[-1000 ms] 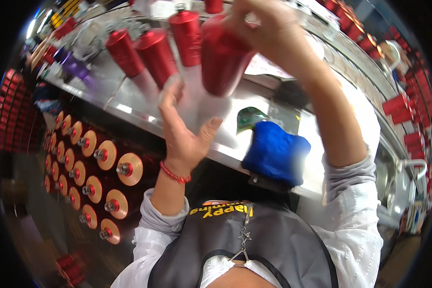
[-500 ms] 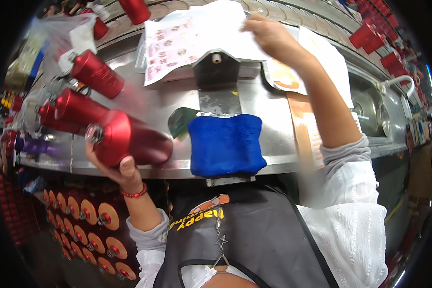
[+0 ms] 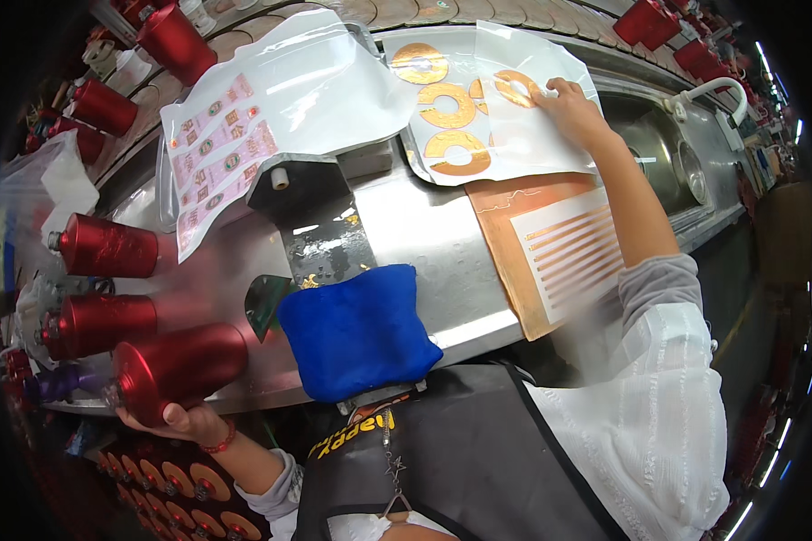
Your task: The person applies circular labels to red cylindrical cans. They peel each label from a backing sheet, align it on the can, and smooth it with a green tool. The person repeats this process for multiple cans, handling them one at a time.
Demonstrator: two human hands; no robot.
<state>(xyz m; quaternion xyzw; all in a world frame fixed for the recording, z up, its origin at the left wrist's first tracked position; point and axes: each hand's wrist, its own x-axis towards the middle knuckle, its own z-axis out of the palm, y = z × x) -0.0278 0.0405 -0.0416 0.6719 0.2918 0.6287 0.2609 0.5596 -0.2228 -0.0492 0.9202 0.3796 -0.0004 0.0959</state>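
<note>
My left hand (image 3: 179, 424) cradles a dark red metallic bottle (image 3: 189, 361) from below, its neck pointing left. My right hand (image 3: 573, 113) is over a white sheet, fingers bent and apart, with a fingertip touching a gold C-shaped decal (image 3: 516, 87). More gold C-shaped decals (image 3: 447, 105) lie beside it on a tray with a dark rim. In front of me a blue cloth-covered pad (image 3: 361, 334) rests at the counter's front edge, and a dark green flat piece (image 3: 266, 302) is next to it.
Red bottles (image 3: 108, 245) lie along the left of the metal counter (image 3: 415, 234). A sheet of pink printed decals (image 3: 216, 144) hangs over a tray behind a black bracket (image 3: 298, 185). To the right are a copper-coloured board (image 3: 496, 216), a white striped sheet (image 3: 568, 252) and a sink (image 3: 641, 126).
My right hand has moved from the white printed sheet to the gold decals, uncovering them. The left hand still holds the red bottle. The whole view has turned and shifted.
</note>
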